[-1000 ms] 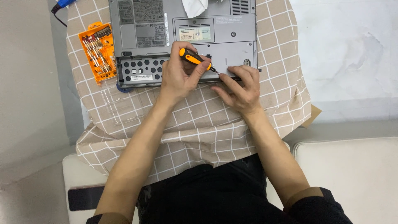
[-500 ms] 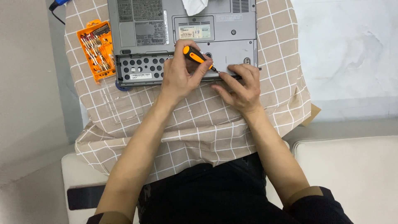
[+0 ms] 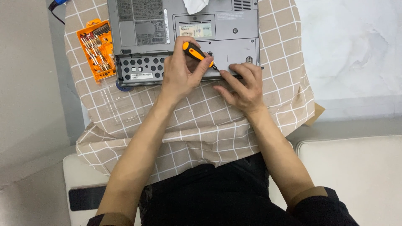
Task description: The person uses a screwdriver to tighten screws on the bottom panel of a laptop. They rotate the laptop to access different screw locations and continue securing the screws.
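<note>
Over the laptop point(image 3: 184, 37), left hand point(image 3: 180, 73) grips the screwdriver point(image 3: 199, 53); right hand point(image 3: 243, 86) rests spread beside it.

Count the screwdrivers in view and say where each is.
1: an orange-and-black screwdriver in the left hand, over the upturned laptop. The orange bit case may hold more.

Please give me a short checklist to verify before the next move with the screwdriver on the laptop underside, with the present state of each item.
1. Screwdriver held firmly in the left hand: ok.
2. Right hand steadies the laptop at its near edge: ok.
3. Tip seated in a screw head: cannot tell, too small to see.
4. Right fingertips away from the tip: not ok, they lie close beside it.
5. Orange bit case open on the checked cloth, left of the laptop: ok.
</note>
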